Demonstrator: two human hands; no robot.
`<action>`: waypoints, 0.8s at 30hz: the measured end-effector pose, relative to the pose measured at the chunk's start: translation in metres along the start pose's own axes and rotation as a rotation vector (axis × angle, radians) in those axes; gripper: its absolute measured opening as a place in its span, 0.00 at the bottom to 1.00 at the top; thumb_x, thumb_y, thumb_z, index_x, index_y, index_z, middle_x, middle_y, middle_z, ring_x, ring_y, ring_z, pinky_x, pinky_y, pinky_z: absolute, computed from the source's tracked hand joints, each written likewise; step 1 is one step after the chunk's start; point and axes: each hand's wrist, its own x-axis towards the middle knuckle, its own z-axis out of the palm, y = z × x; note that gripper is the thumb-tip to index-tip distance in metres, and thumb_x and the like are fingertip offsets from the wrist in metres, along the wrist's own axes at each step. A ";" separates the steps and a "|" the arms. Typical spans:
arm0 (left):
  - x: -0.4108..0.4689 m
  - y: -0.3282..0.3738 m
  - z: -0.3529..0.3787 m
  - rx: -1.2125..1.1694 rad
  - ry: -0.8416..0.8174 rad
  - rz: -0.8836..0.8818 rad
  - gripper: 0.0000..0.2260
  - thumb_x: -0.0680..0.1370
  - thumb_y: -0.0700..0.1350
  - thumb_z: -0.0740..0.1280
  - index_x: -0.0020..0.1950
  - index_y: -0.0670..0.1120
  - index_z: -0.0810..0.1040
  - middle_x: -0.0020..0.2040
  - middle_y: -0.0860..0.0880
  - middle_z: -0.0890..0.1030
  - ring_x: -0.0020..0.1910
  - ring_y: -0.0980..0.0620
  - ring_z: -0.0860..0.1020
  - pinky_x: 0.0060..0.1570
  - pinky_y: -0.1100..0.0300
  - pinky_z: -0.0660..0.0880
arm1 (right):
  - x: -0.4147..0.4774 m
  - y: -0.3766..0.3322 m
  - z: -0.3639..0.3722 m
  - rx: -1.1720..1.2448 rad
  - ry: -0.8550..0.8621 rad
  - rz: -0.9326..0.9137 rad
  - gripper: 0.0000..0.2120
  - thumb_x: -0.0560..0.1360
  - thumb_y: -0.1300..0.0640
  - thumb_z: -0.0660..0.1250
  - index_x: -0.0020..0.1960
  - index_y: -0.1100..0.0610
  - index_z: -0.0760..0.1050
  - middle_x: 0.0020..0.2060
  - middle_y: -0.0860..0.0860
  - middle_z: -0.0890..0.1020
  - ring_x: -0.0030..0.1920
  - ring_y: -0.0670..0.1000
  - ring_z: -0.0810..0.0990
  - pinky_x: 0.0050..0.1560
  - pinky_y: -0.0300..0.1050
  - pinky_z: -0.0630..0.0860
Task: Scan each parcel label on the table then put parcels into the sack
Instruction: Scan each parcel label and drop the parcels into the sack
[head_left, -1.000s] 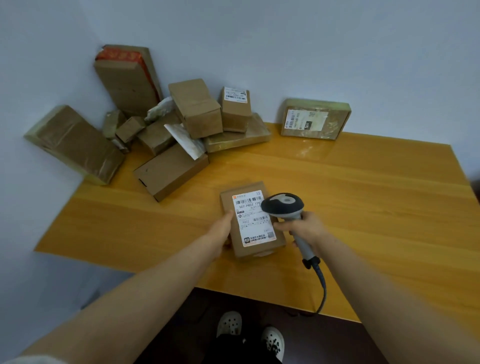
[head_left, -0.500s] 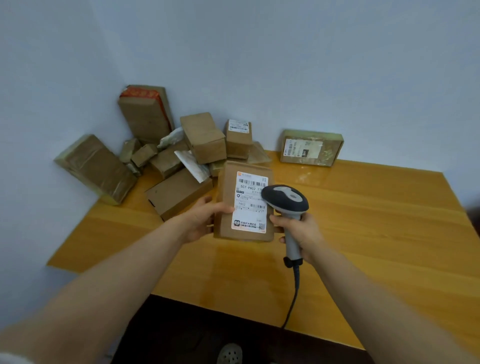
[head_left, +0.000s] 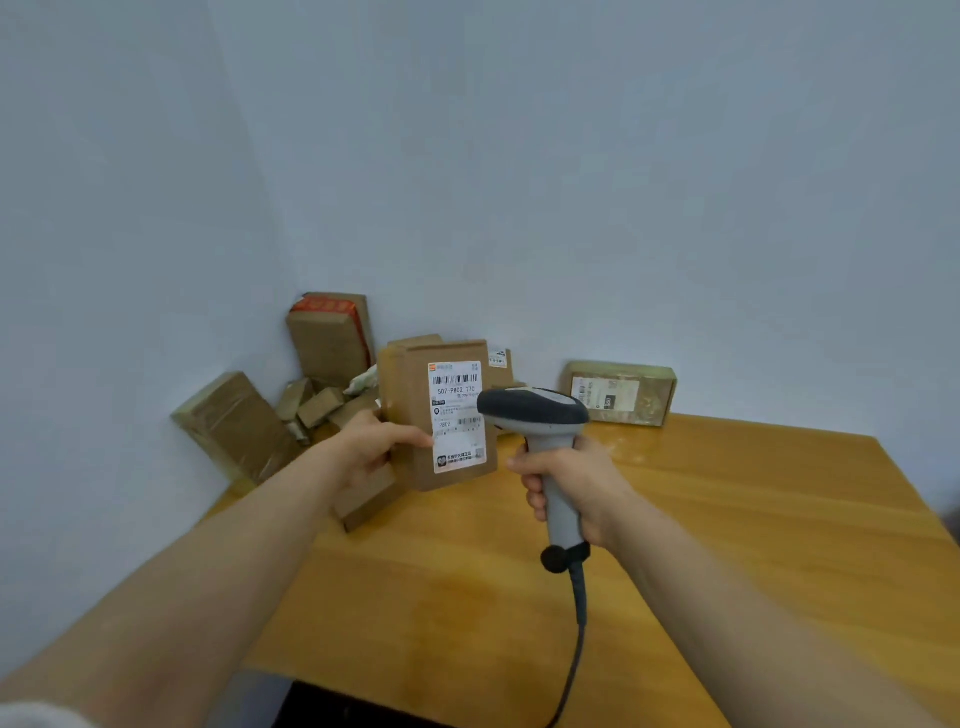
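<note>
My left hand (head_left: 373, 451) grips a small brown cardboard parcel (head_left: 415, 447) upright in the air, thumb on its front, with its white label (head_left: 457, 415) facing me. My right hand (head_left: 571, 483) holds the grey barcode scanner (head_left: 535, 415) by its handle, its dark head just right of the label and pointing at the parcel. The scanner's cable hangs down past the table's front edge. No sack is in view.
A heap of brown parcels (head_left: 322, 395) fills the far left corner against the walls. One taped parcel (head_left: 618, 392) with a label leans on the back wall. The wooden table (head_left: 727, 519) stretches to the right and front.
The parcel has gone from lying flat on the table to being held upright in the air. The scanner rose with it. The camera has tilted up toward the wall.
</note>
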 end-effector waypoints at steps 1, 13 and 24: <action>0.000 0.000 -0.003 -0.002 0.002 0.002 0.32 0.64 0.36 0.79 0.64 0.41 0.71 0.58 0.44 0.79 0.59 0.45 0.76 0.62 0.50 0.74 | -0.001 -0.002 0.001 -0.008 0.002 -0.005 0.08 0.71 0.67 0.71 0.39 0.61 0.72 0.24 0.53 0.72 0.23 0.50 0.69 0.25 0.40 0.68; 0.003 -0.006 -0.011 -0.007 -0.014 0.011 0.31 0.64 0.35 0.78 0.65 0.41 0.72 0.58 0.45 0.80 0.60 0.46 0.76 0.60 0.52 0.73 | -0.005 -0.010 0.005 -0.043 0.017 -0.037 0.08 0.71 0.69 0.70 0.38 0.61 0.72 0.25 0.54 0.72 0.24 0.51 0.69 0.27 0.40 0.69; 0.022 -0.011 -0.008 0.016 -0.049 -0.008 0.32 0.64 0.36 0.78 0.66 0.42 0.70 0.61 0.44 0.78 0.63 0.45 0.73 0.67 0.49 0.69 | 0.001 -0.005 0.001 -0.041 0.054 -0.010 0.09 0.71 0.70 0.70 0.37 0.61 0.71 0.24 0.54 0.71 0.24 0.51 0.68 0.26 0.40 0.69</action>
